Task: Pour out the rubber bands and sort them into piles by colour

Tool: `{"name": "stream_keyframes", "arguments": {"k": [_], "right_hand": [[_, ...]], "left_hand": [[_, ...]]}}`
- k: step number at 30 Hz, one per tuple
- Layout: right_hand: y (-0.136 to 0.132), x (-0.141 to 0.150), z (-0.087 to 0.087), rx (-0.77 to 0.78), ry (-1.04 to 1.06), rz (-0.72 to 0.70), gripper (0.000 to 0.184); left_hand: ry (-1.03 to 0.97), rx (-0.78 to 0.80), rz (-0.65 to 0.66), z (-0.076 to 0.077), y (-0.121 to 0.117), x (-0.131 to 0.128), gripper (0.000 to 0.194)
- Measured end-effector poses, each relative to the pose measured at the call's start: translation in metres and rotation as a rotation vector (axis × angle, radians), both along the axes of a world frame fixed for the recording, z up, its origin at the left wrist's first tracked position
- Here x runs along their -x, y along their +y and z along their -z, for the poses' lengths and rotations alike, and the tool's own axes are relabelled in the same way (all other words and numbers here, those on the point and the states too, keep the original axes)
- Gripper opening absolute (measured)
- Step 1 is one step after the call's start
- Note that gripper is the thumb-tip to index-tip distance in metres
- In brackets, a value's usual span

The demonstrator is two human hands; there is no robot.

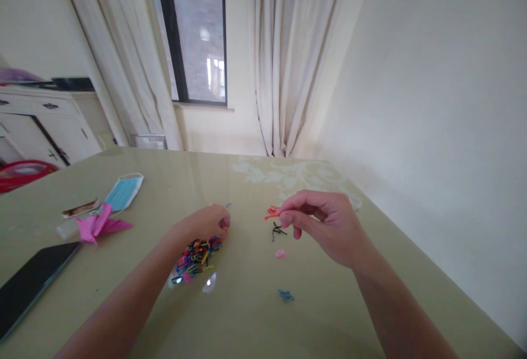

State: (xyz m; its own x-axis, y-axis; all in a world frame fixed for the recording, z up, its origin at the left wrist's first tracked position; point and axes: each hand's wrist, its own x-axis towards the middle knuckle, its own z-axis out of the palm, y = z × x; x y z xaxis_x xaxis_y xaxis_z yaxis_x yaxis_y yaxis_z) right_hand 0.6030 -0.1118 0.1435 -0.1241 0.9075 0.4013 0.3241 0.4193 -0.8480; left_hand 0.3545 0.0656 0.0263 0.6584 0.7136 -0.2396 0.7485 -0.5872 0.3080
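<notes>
My right hand pinches a red rubber band between thumb and forefinger. Just behind it lies a small cluster of red bands. Below the fingertips is a little pile of black bands, then a pink band bunch and a blue band pile nearer me. My left hand hovers over or rests at the far end of a heap of mixed-colour rubber bands. Its fingers are curled in; whatever they may hold is hidden.
On the left lie a dark phone or tablet, a pink folded-paper piece, a blue face mask and a narrow printed packet. A wall runs along the table's right edge. Curtains and a window stand behind.
</notes>
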Motion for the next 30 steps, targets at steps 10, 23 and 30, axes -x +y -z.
{"name": "stream_keyframes", "arguments": {"k": [10,23,30], "right_hand": [[0.05,-0.016,0.036,-0.048,-0.171,0.204,0.017],[0.112,-0.031,0.125,0.149,-0.859,0.462,0.025],[0.082,-0.007,0.068,0.064,-0.388,0.098,0.036]], "left_hand": [[0.004,-0.06,0.011,0.001,-0.003,-0.003,0.006],[-0.195,-0.058,0.091,-0.005,-0.006,-0.006,0.013],[-0.525,0.106,0.069,-0.051,-0.029,-0.011,0.023]]}}
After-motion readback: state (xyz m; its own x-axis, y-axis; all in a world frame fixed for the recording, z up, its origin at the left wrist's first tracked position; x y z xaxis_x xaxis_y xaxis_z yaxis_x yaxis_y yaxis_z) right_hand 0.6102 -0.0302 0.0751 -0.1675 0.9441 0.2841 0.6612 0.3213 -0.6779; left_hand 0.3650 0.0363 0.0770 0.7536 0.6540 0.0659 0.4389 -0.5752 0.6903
